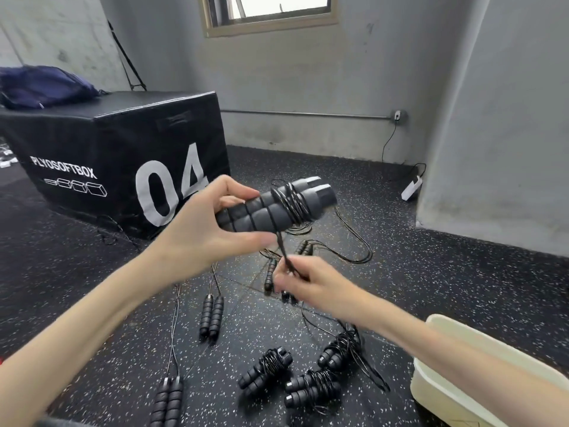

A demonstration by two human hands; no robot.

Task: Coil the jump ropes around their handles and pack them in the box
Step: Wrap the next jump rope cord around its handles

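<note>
On speckled rubber floor (431,272), coiled ropes (308,386) lie.

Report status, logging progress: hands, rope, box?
Left hand grips paired handles; right hand pinches rope, mid-wrap. Three coiled bundles on floor. Box unobstructed.
</note>
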